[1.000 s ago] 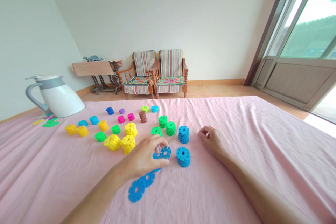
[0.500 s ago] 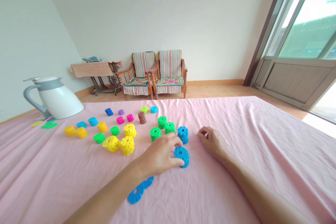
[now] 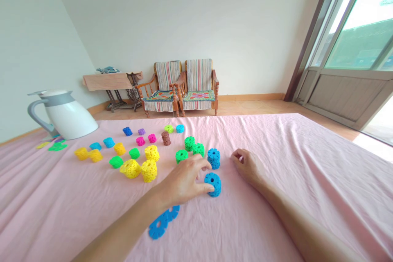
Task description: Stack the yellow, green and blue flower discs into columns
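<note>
My left hand (image 3: 188, 178) hovers at the left side of a near stack of blue notched discs (image 3: 213, 185). Its fingers are apart, with the thumb tip at the stack's edge; whether it touches I cannot tell. Behind that stands another blue stack (image 3: 213, 159). Loose blue discs (image 3: 158, 226) lie flat below my left wrist. Green stacks (image 3: 181, 156) stand just beyond the left hand, partly covered by it. My right hand (image 3: 248, 166) rests on the cloth right of the blue stacks, fingers curled in, nothing visible in them.
Yellow stacks (image 3: 149, 171), a brown stack (image 3: 166, 138) and several smaller coloured piles stand on the pink cloth (image 3: 276, 143) to the left and back. A white jug (image 3: 70, 116) is at far left. Beyond the table are two wooden chairs (image 3: 199, 77).
The top blue disc, offset to the left earlier, now sits squarely on the near stack. My left hand has let go and drawn slightly left. The right hand stays put.
</note>
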`<state>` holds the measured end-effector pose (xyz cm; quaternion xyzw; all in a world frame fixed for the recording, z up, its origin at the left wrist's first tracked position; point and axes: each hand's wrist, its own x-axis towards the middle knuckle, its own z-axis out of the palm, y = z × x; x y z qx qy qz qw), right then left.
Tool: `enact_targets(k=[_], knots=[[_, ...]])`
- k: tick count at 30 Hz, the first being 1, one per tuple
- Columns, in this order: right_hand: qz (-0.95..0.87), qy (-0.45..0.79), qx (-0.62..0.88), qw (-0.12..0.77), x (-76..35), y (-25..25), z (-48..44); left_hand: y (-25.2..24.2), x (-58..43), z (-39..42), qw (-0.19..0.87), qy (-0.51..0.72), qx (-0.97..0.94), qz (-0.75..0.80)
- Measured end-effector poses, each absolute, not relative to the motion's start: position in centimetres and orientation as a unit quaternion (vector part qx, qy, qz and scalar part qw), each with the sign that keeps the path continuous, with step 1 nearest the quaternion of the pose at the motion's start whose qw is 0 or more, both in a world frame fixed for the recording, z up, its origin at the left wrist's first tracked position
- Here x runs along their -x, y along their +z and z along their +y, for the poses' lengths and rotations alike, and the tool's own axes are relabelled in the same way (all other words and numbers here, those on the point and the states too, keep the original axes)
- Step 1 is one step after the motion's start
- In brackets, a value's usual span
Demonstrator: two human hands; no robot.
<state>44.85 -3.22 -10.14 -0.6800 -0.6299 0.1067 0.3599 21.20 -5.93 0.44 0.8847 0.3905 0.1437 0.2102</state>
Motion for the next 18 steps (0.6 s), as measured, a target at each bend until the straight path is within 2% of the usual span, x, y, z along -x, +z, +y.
enact_targets(k=[3,9,18], knots=[[-0.630,0.108,0.679,0.362,-44.9,-10.3,-3.1,0.7,-19.3,-5.7,0.199,0.143,-0.880,0.406],[-0.627,0.107,0.678,0.368,-44.9,-10.6,-2.9,-0.2,-15.7,-6.1,0.197,0.065,-0.868,0.451],[-0.636,0.113,0.668,0.370,-45.2,-11.4,-2.5,-1.9,-15.5,-7.2,0.219,0.075,-0.857,0.460]])
